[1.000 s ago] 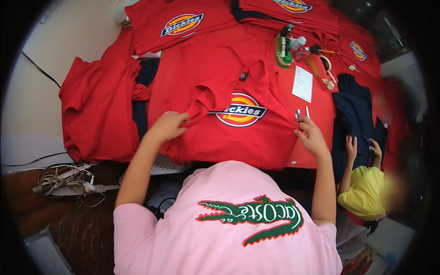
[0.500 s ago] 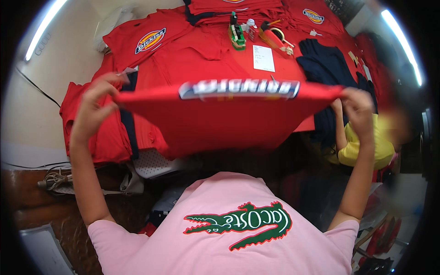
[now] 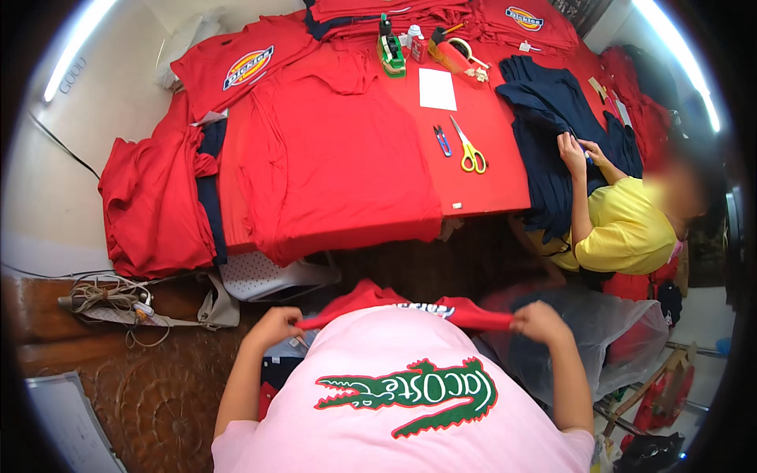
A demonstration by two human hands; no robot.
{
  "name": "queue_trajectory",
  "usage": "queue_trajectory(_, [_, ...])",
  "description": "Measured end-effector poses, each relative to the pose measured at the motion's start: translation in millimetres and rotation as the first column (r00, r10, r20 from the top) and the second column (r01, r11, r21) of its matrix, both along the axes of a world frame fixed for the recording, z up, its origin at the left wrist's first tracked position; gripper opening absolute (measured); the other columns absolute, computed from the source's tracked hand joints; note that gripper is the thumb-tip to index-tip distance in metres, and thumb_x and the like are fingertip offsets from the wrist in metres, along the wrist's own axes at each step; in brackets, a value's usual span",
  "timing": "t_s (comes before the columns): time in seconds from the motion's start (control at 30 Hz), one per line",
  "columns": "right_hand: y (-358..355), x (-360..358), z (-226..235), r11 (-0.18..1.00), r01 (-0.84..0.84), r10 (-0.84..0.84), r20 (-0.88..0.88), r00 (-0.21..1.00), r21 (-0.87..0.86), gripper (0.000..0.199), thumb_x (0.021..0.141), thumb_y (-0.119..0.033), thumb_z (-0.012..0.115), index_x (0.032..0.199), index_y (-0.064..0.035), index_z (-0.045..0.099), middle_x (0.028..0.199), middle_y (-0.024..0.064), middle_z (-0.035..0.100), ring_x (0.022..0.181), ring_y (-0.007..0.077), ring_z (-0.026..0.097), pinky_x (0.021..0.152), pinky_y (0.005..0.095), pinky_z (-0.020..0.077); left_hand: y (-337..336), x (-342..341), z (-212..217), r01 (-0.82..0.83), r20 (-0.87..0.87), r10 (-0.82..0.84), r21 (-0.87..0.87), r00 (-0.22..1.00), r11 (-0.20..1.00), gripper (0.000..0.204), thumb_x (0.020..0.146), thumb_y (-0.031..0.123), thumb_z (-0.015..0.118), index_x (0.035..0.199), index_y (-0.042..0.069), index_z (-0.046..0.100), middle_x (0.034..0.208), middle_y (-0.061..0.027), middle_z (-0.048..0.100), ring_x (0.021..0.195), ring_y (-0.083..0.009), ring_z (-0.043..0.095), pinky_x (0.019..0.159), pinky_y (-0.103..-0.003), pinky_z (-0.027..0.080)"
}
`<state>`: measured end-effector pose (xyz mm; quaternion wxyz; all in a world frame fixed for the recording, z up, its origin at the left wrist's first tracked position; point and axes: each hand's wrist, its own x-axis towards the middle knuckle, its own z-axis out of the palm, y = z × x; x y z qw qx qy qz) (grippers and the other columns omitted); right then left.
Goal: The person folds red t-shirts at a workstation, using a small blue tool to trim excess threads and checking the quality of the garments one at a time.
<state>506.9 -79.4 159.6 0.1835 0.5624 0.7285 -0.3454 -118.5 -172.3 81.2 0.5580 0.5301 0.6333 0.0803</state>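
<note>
A red T-shirt (image 3: 481, 314) with a printed badge is stretched between my hands, low in front of my body. My left hand (image 3: 277, 325) pinches one end of it. The other end is gripped by my right hand (image 3: 540, 323). Most of the shirt is hidden behind my pink top. Beyond it, another red T-shirt (image 3: 339, 150) lies spread flat on the red-covered table (image 3: 481, 193). Yellow-handled scissors (image 3: 471, 151) and blue thread snips (image 3: 442, 140) rest to the right of that shirt.
A person in a yellow top (image 3: 627, 225) handles dark navy garments (image 3: 544, 126) at the right. Piled red shirts (image 3: 154, 201) hang over the left edge. A white paper (image 3: 438, 89), a green tape dispenser (image 3: 390, 54) and an orange tape dispenser (image 3: 453, 57) sit farther back. Below stands a white stool (image 3: 272, 276).
Both hands have come down and toward my body with the red T-shirt, closer together. The flat shirt, scissors and snips on the table now show.
</note>
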Motion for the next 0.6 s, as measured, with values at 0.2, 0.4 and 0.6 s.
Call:
queue_trajectory(0.2, [88, -2, 91, 0.922, 0.204, -0.084, -0.344, 0.935, 0.33, 0.018, 0.089, -0.017, 0.073, 0.093, 0.0, 0.07, 0.084, 0.0182, 0.068, 0.078, 0.0306, 0.067, 0.075, 0.0402, 0.0527, 79, -23, 82, -0.179, 0.125, 0.162, 0.131, 0.979, 0.975, 0.025, 0.075, 0.003, 0.09, 0.084, 0.003, 0.066, 0.082, 0.0023, 0.065, 0.081, -0.0076, 0.061, 0.072, -0.027, 0.051])
queue_trajectory(0.4, [150, -47, 136, 0.676, 0.242, 0.083, -0.398, 0.914, 0.696, 0.015, 0.086, -0.002, 0.071, 0.094, 0.0003, 0.059, 0.082, 0.0004, 0.057, 0.083, 0.0087, 0.055, 0.076, 0.0269, 0.0448, 142, -44, 159, -0.485, 0.471, 0.316, 0.297, 0.824, 0.823, 0.029, 0.081, -0.008, 0.074, 0.097, 0.008, 0.057, 0.095, -0.0013, 0.068, 0.089, -0.0104, 0.068, 0.086, -0.028, 0.057])
queue_trajectory(0.6, [207, -44, 156, 0.894, 0.417, -0.071, -0.867, 0.493, 0.163, 0.023, 0.092, 0.005, 0.069, 0.101, -0.0077, 0.052, 0.095, -0.0044, 0.057, 0.091, 0.004, 0.057, 0.081, 0.0218, 0.0444, 172, -68, 214, -0.501, 0.542, 0.248, 0.389, 0.803, 0.773, 0.038, 0.082, -0.009, 0.074, 0.108, 0.009, 0.054, 0.101, 0.0016, 0.063, 0.098, -0.0084, 0.065, 0.09, -0.026, 0.054])
